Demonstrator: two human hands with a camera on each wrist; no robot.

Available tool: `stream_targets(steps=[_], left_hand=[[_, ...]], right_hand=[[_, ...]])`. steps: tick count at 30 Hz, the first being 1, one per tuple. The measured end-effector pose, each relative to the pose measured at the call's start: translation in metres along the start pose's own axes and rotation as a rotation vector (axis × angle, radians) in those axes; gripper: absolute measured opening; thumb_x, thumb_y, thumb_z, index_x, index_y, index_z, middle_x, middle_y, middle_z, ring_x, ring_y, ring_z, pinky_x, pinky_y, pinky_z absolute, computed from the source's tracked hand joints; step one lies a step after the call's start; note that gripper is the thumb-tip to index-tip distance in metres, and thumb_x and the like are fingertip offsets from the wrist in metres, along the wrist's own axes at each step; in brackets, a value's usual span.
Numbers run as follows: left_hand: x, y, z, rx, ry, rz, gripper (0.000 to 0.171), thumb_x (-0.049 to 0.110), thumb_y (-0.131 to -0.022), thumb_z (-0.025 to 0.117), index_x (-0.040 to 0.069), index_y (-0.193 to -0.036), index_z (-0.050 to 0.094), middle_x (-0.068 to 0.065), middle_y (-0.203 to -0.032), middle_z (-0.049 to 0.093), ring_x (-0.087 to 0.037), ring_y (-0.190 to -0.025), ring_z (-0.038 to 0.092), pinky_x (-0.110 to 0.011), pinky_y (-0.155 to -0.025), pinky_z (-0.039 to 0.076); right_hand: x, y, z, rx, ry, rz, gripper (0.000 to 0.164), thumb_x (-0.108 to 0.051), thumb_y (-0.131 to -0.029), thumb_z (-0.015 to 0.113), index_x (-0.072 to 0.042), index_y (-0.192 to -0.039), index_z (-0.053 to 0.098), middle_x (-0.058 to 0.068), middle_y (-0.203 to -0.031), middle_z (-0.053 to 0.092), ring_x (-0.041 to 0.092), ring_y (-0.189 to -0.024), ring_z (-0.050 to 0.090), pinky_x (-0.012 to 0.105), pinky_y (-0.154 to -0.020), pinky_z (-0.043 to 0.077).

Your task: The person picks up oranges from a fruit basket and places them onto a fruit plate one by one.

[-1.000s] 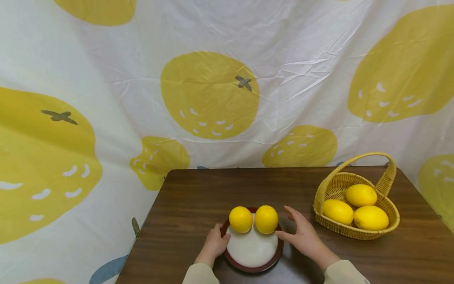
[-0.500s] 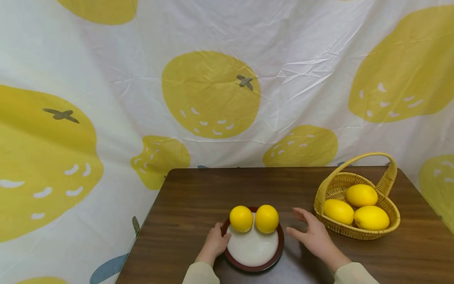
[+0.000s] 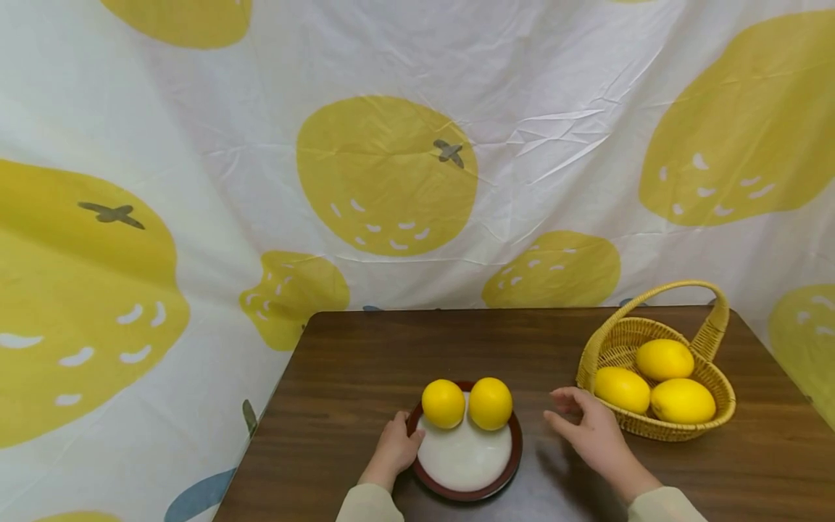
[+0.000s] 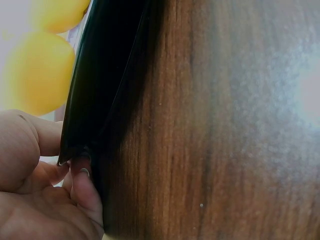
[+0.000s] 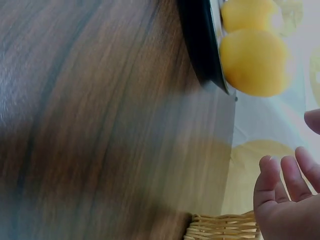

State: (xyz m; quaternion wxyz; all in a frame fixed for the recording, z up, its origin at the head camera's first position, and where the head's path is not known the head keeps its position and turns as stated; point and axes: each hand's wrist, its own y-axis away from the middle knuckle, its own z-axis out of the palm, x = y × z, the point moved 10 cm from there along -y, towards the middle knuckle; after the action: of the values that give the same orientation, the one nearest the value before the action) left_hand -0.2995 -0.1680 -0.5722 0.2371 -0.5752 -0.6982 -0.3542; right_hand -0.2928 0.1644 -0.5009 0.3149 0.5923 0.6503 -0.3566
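A plate [image 3: 464, 464] with a cream-white centre and dark red rim stands on the table. On its far half sit two yellow fruits, a left one [image 3: 443, 404] and a right one [image 3: 491, 404], side by side and round from here. My left hand [image 3: 395, 444] grips the plate's left rim. In the left wrist view its thumb lies over the edge and other fingers [image 4: 84, 187] reach beneath the dark underside [image 4: 107, 65]. Between plate and basket, my right hand [image 3: 595, 433] hovers with fingers relaxed and holds nothing. Its fingertips point toward the plate in the head view.
A wicker basket [image 3: 659, 433] with a tall arched handle stands at the right, close beyond the right hand. Three lemons [image 3: 683, 400] lie in it. Behind the dark wood table [image 3: 391, 348] hangs a white cloth [image 3: 554, 58] printed with yellow fruit.
My right hand has moved right, away from the plate's rim and toward the basket. The left hand, plate and fruits have stayed in place.
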Motion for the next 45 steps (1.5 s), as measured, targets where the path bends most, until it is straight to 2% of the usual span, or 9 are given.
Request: stream_targets(steps=[5, 12, 20, 27, 31, 37, 45], left_hand=[[-0.001, -0.001, 0.000, -0.002, 0.005, -0.007, 0.042, 0.011, -0.099, 0.062, -0.009, -0.133, 0.049, -0.034, -0.126, 0.055, -0.047, -0.121, 0.056, -0.062, -0.104, 0.042], [-0.002, 0.000, 0.000, -0.005, 0.005, -0.011, 0.043, 0.012, -0.098, 0.063, -0.009, -0.133, 0.049, -0.033, -0.123, 0.056, -0.046, -0.119, 0.056, -0.062, -0.104, 0.043], [-0.002, 0.000, 0.000, -0.009, 0.009, -0.016, 0.044, 0.012, -0.099, 0.062, -0.010, -0.135, 0.048, -0.033, -0.123, 0.055, -0.047, -0.120, 0.055, -0.063, -0.104, 0.042], [-0.001, 0.000, 0.001, -0.011, 0.006, -0.013, 0.046, 0.013, -0.099, 0.062, -0.010, -0.136, 0.047, -0.034, -0.125, 0.055, -0.047, -0.121, 0.055, -0.062, -0.104, 0.042], [-0.002, 0.000, 0.001, -0.021, 0.008, -0.017, 0.046, 0.013, -0.100, 0.061, -0.011, -0.136, 0.047, -0.034, -0.125, 0.055, -0.048, -0.121, 0.055, -0.063, -0.104, 0.042], [-0.003, -0.001, 0.001, -0.018, 0.005, -0.013, 0.046, 0.012, -0.099, 0.062, -0.011, -0.136, 0.047, -0.035, -0.126, 0.054, -0.048, -0.122, 0.055, -0.063, -0.105, 0.042], [-0.003, -0.002, 0.002, -0.007, 0.000, 0.000, 0.045, 0.012, -0.099, 0.062, -0.011, -0.135, 0.048, -0.036, -0.126, 0.054, -0.049, -0.122, 0.054, -0.064, -0.104, 0.041]], right_hand=[[-0.001, 0.000, -0.006, 0.016, 0.006, -0.011, 0.032, -0.020, -0.092, 0.075, -0.002, -0.118, 0.067, 0.015, -0.115, 0.069, 0.023, -0.101, 0.066, 0.026, -0.082, 0.054], [0.000, -0.001, -0.012, 0.034, 0.022, -0.019, 0.028, -0.020, -0.092, 0.075, -0.004, -0.113, 0.069, 0.010, -0.109, 0.071, 0.013, -0.093, 0.064, 0.022, -0.079, 0.053], [0.002, -0.004, -0.018, 0.001, 0.015, 0.010, 0.028, -0.023, -0.094, 0.073, -0.004, -0.114, 0.068, 0.008, -0.103, 0.071, 0.008, -0.088, 0.061, 0.022, -0.075, 0.051], [-0.002, -0.010, -0.035, 0.032, 0.074, -0.056, 0.011, -0.009, -0.093, 0.069, -0.005, -0.103, 0.070, 0.004, -0.097, 0.071, 0.001, -0.084, 0.058, 0.022, -0.075, 0.051], [-0.003, -0.012, -0.043, 0.043, 0.104, -0.076, 0.004, -0.007, -0.092, 0.068, -0.005, -0.096, 0.070, 0.003, -0.091, 0.070, -0.001, -0.081, 0.056, 0.021, -0.074, 0.050], [-0.003, -0.012, -0.053, 0.049, 0.101, -0.079, 0.006, -0.011, -0.093, 0.066, -0.007, -0.090, 0.069, -0.001, -0.084, 0.066, 0.001, -0.075, 0.052, 0.021, -0.068, 0.046], [-0.001, -0.014, -0.062, 0.057, 0.121, -0.085, 0.005, -0.009, -0.093, 0.064, -0.007, -0.091, 0.068, 0.000, -0.084, 0.064, 0.001, -0.073, 0.049, 0.022, -0.066, 0.045]])
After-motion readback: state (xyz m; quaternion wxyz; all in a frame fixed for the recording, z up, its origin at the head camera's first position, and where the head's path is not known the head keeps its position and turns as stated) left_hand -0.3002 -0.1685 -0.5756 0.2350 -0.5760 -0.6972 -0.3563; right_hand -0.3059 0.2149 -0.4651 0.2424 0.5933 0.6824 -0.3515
